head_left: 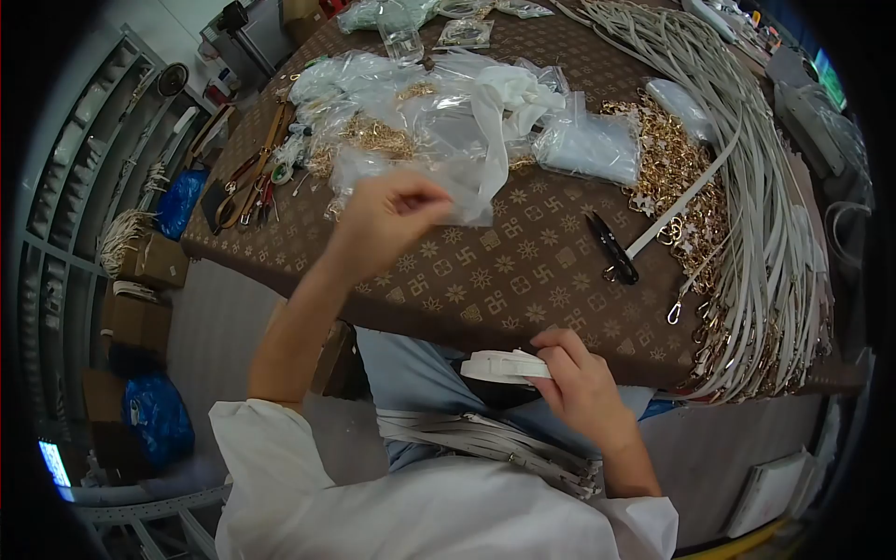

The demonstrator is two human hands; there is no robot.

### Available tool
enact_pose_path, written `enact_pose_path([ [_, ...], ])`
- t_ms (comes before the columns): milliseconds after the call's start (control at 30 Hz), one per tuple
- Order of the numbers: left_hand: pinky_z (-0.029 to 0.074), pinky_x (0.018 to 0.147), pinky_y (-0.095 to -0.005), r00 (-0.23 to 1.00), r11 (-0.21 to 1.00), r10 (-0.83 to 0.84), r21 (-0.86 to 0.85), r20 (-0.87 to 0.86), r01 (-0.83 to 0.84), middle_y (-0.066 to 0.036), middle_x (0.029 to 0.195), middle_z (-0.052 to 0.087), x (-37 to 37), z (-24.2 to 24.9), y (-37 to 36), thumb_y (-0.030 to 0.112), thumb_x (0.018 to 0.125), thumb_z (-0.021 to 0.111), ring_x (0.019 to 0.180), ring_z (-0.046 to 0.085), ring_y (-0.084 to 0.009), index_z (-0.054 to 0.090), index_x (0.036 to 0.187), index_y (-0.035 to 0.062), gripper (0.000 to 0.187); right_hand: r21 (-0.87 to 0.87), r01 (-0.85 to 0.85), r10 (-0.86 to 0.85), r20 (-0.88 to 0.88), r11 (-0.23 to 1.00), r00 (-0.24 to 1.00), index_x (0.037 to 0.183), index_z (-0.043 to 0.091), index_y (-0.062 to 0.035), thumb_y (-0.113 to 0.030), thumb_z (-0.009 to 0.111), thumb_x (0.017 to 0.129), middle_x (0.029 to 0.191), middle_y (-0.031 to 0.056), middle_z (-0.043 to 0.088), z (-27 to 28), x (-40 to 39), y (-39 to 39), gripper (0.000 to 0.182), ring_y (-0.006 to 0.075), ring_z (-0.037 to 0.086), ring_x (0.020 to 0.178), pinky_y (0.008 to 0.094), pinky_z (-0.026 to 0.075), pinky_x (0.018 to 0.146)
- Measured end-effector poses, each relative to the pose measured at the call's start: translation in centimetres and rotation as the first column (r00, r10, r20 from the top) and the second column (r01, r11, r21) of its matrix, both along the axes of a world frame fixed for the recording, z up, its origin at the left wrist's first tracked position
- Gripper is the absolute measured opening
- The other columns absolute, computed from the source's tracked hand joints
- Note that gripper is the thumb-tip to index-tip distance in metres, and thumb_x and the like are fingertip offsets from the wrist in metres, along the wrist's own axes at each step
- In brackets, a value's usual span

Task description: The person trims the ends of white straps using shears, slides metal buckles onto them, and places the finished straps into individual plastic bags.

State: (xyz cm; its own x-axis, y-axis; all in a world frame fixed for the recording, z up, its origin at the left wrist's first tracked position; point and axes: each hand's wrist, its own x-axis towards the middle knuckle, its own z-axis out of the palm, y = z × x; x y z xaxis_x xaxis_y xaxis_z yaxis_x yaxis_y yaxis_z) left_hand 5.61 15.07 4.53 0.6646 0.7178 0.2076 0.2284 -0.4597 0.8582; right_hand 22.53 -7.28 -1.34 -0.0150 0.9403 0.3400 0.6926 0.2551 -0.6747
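Note:
My right hand (579, 378) is closed around a coiled white strap (504, 367), holding it above my lap at the table's front edge. My left hand (387, 224) is raised over the table with its fingers pinched together, slightly blurred. Its fingertips overlap the edge of a clear plastic bag (471, 207), and I cannot tell what is in the pinch. More flat white straps (485, 434) lie across my lap. Black thread snips (613, 248) rest on the patterned cloth to the right, beside a strap with a metal clasp.
A brown patterned tablecloth (467, 280) covers the table. Gold clasps and chains (672, 168) are heaped beside a long bundle of pale straps (747, 187). Clear bags (588, 145) pile up at the back. Tools (252, 191) lie at left, near shelving (70, 205).

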Motion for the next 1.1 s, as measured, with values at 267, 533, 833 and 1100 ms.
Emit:
enact_pose_path([
  [267,0.045,0.056,-0.0261,0.95,0.948,-0.281,-0.192,-0.135,0.254,-0.008,0.072,0.063,3.1,-6.4,-7.0,0.006,0.074,0.067,0.062,0.058,-0.014,0.065,0.081,-0.0012,0.01,-0.002,-0.029,0.029,0.173,1.0,0.984,0.076,0.047,-0.0016,-0.016,0.066,0.075,0.13,0.0175,0.043,-0.9,-0.1,0.0,0.024,0.0245,0.061,0.068,0.0341,0.05,0.057],
  [533,0.044,0.054,-0.0248,0.975,0.823,-0.217,-0.547,-0.057,0.151,-0.007,0.073,0.061,3.2,-6.9,-6.4,0.004,0.077,0.066,0.061,0.056,-0.0097,0.064,0.085,-0.0024,0.01,-0.039,0.077,-0.064,0.265,0.996,0.962,0.074,0.047,-0.0028,-0.019,0.065,0.076,0.134,0.018,0.04,-2.8,-0.9,-0.9,0.025,0.0218,0.059,0.06,0.0323,0.049,0.055],
  [833,0.046,0.054,-0.0335,0.972,0.902,-0.21,0.362,-0.106,0.235,-0.012,0.075,0.056,3.4,-3.4,-8.2,0.001,0.076,0.062,0.062,0.057,-0.028,0.057,0.082,0.001,0.007,-0.049,0.258,-0.254,-0.423,0.965,0.87,0.076,0.049,0.0013,-0.013,0.056,0.087,0.113,0.0164,0.054,-1.0,-1.3,-2.0,0.019,0.0162,0.059,0.056,0.027,0.047,0.047],
  [1100,0.045,0.049,-0.0329,0.978,0.899,-0.2,0.386,-0.06,0.208,-0.011,0.071,0.055,3.1,-4.6,-12.0,-0.001,0.076,0.061,0.057,0.056,-0.0264,0.055,0.083,0.0008,0.009,-0.635,0.199,-0.65,-0.63,0.746,0.424,0.081,0.051,0.0047,-0.021,0.046,0.094,0.058,0.0063,0.054,-0.3,-1.8,-3.0,0.03,0.0108,0.052,0.038,0.0238,0.04,0.032],
])
